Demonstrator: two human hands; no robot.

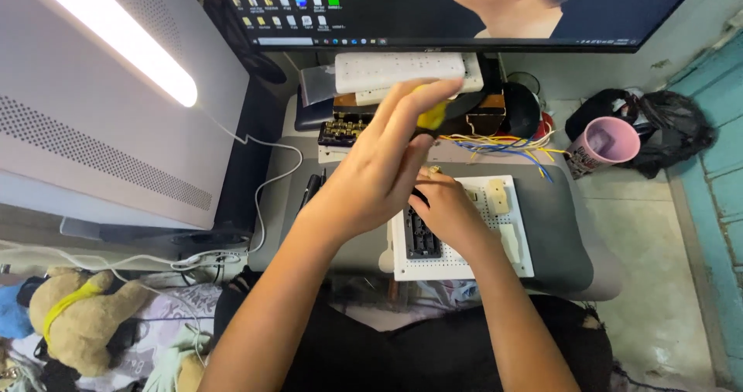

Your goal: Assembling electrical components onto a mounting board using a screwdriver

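Over the white breadboard on the counter, the left hand grips a yellow-handled tool. The right hand presses fingertips on the board, clutching nothing.

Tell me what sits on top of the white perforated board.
On the white perforated board: a black component block and cream plastic pieces. The right hand rests there, covering whatever lies beneath it.

Left hand raised above right hand

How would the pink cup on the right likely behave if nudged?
The pink cup looks tall and narrow, so it may tip. It appears to be light plastic, so it would probably slide easily. The black bag beside it might cushion a fall.
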